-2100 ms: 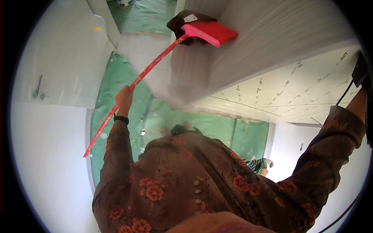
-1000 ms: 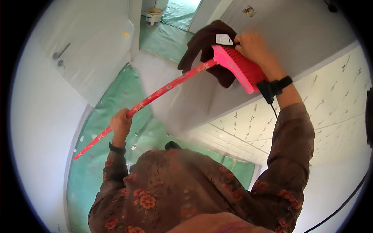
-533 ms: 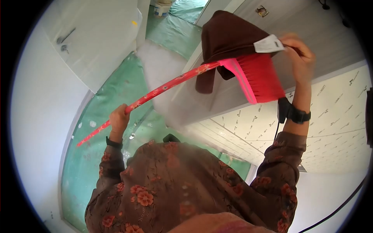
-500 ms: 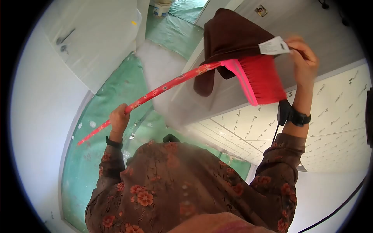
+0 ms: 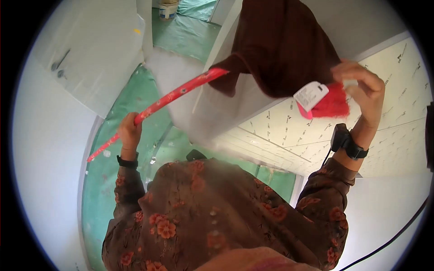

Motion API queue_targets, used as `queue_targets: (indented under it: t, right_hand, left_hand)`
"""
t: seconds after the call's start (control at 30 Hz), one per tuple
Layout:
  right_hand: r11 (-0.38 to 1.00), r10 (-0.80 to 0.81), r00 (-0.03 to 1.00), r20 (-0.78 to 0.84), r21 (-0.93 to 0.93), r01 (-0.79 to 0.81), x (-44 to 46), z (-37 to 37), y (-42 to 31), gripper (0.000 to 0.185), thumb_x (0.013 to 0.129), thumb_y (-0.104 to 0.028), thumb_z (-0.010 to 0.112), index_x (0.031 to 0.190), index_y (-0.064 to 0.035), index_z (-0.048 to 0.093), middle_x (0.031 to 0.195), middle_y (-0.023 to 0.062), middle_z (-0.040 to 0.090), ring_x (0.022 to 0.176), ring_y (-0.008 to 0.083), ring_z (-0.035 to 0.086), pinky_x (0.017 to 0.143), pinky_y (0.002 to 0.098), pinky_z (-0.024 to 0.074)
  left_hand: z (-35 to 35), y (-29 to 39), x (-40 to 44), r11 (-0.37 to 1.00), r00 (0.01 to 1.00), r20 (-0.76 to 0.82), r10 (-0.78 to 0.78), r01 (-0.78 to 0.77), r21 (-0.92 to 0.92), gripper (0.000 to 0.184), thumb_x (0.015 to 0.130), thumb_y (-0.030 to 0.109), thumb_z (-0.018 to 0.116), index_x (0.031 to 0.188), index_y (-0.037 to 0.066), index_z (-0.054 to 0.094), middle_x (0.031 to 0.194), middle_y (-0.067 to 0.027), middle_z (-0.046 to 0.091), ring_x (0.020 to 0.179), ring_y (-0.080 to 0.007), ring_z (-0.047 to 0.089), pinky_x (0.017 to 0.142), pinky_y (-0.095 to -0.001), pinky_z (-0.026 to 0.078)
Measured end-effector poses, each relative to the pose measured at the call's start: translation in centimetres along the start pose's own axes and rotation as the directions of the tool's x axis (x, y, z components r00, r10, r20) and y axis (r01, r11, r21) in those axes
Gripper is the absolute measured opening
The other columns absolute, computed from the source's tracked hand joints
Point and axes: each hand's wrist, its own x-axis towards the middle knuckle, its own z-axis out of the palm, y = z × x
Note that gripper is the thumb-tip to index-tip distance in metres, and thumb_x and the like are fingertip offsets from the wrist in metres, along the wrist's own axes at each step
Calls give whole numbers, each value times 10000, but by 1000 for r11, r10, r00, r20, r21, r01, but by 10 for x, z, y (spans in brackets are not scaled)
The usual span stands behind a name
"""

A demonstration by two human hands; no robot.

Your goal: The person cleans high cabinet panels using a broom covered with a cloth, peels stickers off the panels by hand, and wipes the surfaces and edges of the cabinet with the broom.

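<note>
My left hand (image 5: 130, 131) is closed around the red patterned handle of a broom (image 5: 174, 94), which slants up to the right. Its red bristles (image 5: 332, 101) and a bit of pink edge show below a dark brown cloth (image 5: 289, 45). The cloth is draped over the broom head and hides most of it. A white printed tag (image 5: 311, 96) hangs at the cloth's lower edge, in front of the bristles. My right hand (image 5: 364, 88) is at the cloth's right corner, fingers bent and slightly blurred, gripping its edge beside the bristles.
Green sheeting (image 5: 135, 97) covers the floor. A door with a lever handle (image 5: 61, 63) stands at the left. Panels in printed cream wrapping (image 5: 384, 108) line the right side. A bucket (image 5: 168, 10) sits at the far end, and a black cable (image 5: 393, 237) runs at the lower right.
The brown cloth has shifted down over the broom head and now covers more of the bristles. The tag has swung lower, away from my right hand, which moved slightly right and down.
</note>
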Motion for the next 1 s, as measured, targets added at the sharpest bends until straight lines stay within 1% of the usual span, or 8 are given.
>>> queue_targets:
  t: [0.13, 0.2, 0.3, 0.43, 0.5, 0.6, 0.93, 1.0]
  right_hand:
    - [946, -6, 966, -260, -315, -79, 19, 35, -23, 156, 701, 8, 681, 853, -14, 653, 843, 80, 642, 798, 186, 604, 796, 326, 459]
    - [550, -248, 966, -77, -832, 75, 25, 50, -37, 193, 667, -12, 696, 851, -34, 642, 825, 74, 614, 783, 209, 591, 736, 312, 476]
    - [646, -383, 915, -130, -746, 164, 25, 80, -58, 229, 635, -26, 698, 852, -44, 627, 810, 73, 593, 734, 234, 583, 673, 333, 485]
    - [972, 191, 981, 36, -146, -184, 16, 141, -40, 126, 816, -132, 624, 829, -8, 636, 705, 99, 607, 601, 186, 613, 539, 276, 486]
    - [614, 499, 823, 272, 559, -557, 20, 165, -2, 318, 903, -293, 531, 840, 3, 631, 707, 83, 609, 592, 191, 613, 545, 313, 501]
    - [-23, 658, 690, 302, 924, -382, 42, 173, 20, 449, 938, -400, 447, 873, 8, 622, 704, 64, 597, 596, 198, 604, 570, 337, 509]
    - [179, 710, 704, -10, 970, -167, 42, 197, 10, 374, 867, -350, 597, 911, 22, 599, 720, 75, 599, 635, 218, 599, 614, 358, 509]
    - [646, 471, 872, -136, 726, -236, 41, 184, -20, 429, 847, -298, 628, 1047, 70, 534, 772, 98, 630, 655, 241, 620, 652, 381, 533]
  left_hand:
    - [-1, 7, 14, 1000, 998, -58, 7, -6, 16, 112, 736, 125, 676, 783, 105, 576, 698, -84, 577, 625, -307, 567, 530, -386, 430]
    - [-2, 10, 19, 1000, 998, -67, 3, -1, 31, 113, 738, 131, 681, 783, 108, 580, 696, -81, 581, 617, -302, 567, 525, -383, 429]
    - [-6, 22, 23, 999, 994, -106, 4, 0, 39, 119, 728, 130, 687, 776, 111, 580, 683, -77, 577, 604, -295, 564, 520, -376, 427]
    - [-7, 32, 22, 999, 991, -137, -3, 8, 39, 125, 714, 128, 697, 754, 112, 580, 671, -78, 571, 597, -291, 561, 512, -368, 422]
    - [-7, 35, 20, 999, 988, -153, -25, 31, 37, 125, 710, 126, 698, 745, 112, 578, 666, -78, 568, 597, -290, 560, 511, -366, 421]
    - [-10, 38, 19, 1000, 988, -157, -11, 14, 16, 124, 704, 117, 696, 731, 113, 575, 659, -75, 562, 593, -290, 557, 513, -369, 419]
    - [1, 24, 0, 996, 996, -73, -52, 57, 75, 139, 720, 143, 682, 704, 109, 547, 651, -78, 555, 592, -301, 556, 514, -385, 416]
    - [8, 18, -4, 991, 996, -17, -89, 90, 97, 160, 714, 169, 696, 713, 106, 548, 652, -83, 558, 601, -303, 565, 521, -387, 426]
